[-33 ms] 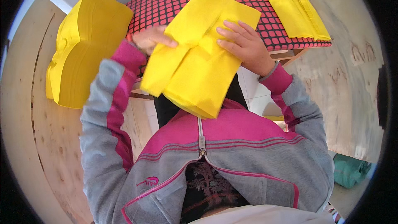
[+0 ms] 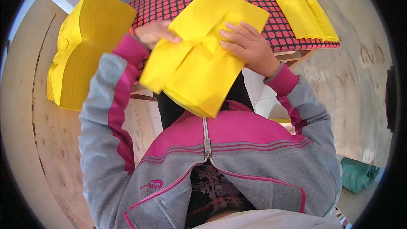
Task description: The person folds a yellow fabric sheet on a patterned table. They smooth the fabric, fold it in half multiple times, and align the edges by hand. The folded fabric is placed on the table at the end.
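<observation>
In the head view, the only one to go through: a folded yellow piece (image 2: 193, 74) tilted in front of the jacket (image 2: 250, 133), partly above the lap and partly over the near edge of the pink-and-black patterned surface (image 2: 165, 2). At its left side, the left hand (image 2: 156, 34), with the thumb laid on top near the edge and the other fingers mostly hidden; apparently a light pinch, but not possible to tell how closed underneath. On its upper right part, the right hand (image 2: 254, 51), palm down, fingers half extended and a little apart, resting on the material with no clear grip around it. Along the middle, overlapping edges and a small raised fold, not quite flat. Judging from this, in hand now: a step of arranging or smoothing the folded layers. For the next move, probably needed: a steady hold at the left, even pressure from the right, and care not to shift the overlap. Farther off, apart from both hands: one yellow stack (image 2: 101, 25) at the left, another yellow pile (image 2: 299, 6) on the patterned surface at the right.
</observation>
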A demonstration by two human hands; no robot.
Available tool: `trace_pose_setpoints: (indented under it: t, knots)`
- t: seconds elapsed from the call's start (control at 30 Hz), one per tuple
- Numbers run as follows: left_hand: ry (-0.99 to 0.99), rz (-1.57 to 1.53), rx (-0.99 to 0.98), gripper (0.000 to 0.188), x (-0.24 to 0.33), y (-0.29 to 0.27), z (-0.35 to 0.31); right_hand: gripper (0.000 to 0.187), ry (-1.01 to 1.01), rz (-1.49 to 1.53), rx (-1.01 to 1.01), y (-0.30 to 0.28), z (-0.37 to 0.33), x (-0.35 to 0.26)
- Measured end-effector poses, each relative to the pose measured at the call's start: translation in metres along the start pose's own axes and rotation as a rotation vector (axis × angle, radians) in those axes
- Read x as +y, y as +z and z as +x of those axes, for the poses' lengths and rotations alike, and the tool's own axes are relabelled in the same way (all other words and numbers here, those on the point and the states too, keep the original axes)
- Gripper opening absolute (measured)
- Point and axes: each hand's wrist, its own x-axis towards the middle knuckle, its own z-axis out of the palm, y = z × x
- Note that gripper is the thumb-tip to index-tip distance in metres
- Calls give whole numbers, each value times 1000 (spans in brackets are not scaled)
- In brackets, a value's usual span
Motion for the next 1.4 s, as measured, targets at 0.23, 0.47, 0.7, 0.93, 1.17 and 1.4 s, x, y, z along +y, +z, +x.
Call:
trace_pose_setpoints:
  t: [0.23, 0.47, 0.7, 0.93, 1.17, 1.4]
  knots:
    - [-118, 807, 15, 50, 43, -76, 64, 17, 72, 4, -9, 28, 23, -33]
    - [63, 1482, 357, 55, 69, -65, 77, 13, 247, 54, -86, 36, 53, -50]
    - [495, 1369, 656, 79, -25, 79, -20, 16, 295, 85, -204, 31, 62, -49]
    - [410, 1446, 1018, 65, -74, 118, -13, 12, 300, 138, -159, 28, 68, -59]
    - [425, 1441, 1085, 52, -74, 113, -13, 10, 329, 65, -279, 22, 77, -56]
    - [324, 1461, 1034, 43, -71, 96, -32, 10, 229, 6, -338, 7, 62, -40]
